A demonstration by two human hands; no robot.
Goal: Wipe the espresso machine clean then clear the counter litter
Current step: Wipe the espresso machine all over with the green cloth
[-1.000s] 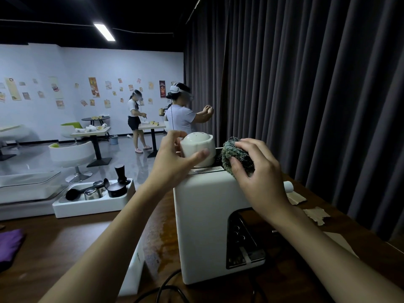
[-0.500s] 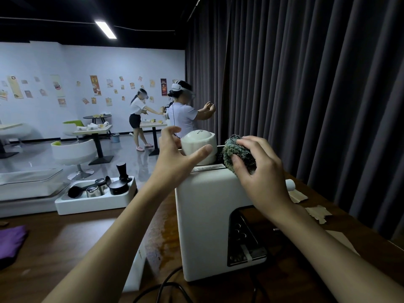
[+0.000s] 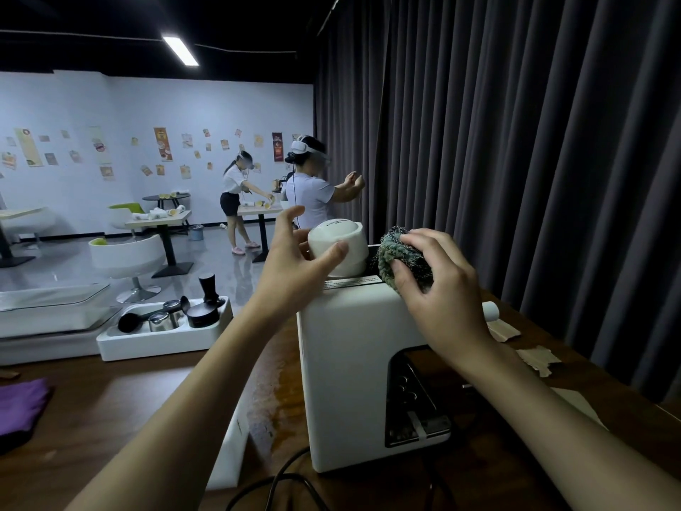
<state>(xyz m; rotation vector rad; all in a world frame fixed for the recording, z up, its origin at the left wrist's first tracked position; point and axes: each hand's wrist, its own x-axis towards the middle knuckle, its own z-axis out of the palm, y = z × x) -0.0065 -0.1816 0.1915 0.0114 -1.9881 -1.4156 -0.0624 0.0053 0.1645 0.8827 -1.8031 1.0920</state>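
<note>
Grips upturned cup [image 3: 337, 248] atop espresso machine [image 3: 346, 370] in left hand [image 3: 294, 267], clutches cloth [image 3: 394, 252] beside it in right hand [image 3: 442, 289]; paper scraps [image 3: 538, 357] beyond.

White machine [image 3: 342, 363], grn-gray cloth [image 3: 400, 258].

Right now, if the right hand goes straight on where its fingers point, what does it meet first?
Likely the upturned white cup on the espresso machine, touched by the green cloth the right hand grips; depth is unclear.
</note>
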